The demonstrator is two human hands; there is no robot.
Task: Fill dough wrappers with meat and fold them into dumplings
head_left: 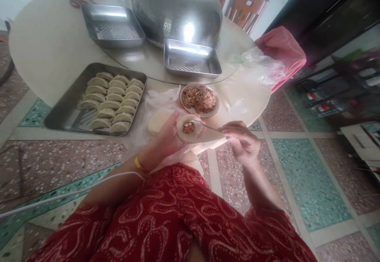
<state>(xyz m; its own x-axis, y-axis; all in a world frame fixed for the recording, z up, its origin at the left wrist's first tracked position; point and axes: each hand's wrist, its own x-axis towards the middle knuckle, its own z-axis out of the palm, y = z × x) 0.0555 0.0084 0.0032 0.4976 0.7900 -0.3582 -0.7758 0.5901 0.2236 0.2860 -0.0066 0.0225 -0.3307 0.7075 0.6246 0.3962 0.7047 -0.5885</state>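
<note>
My left hand (171,136) cups a round dumpling wrapper (194,136) near the table's front edge. A small lump of meat filling (188,127) sits on the wrapper. Pinched in my right hand (243,140) is a thin metal spoon (209,127), its tip touching the filling. Just beyond the wrapper stands a plate (214,113) heaped with minced filling (198,98). A stack of wrappers (158,122) lies on thin plastic to the left of my left hand, partly hidden by it.
On the left, a metal tray (63,109) holds rows of folded dumplings (114,103). Two smaller metal trays (118,28) (192,62) stand farther back by a large domed steel lid (178,12). A pink bag (282,52) hangs at the table's right edge. A white cable (74,192) crosses my left forearm.
</note>
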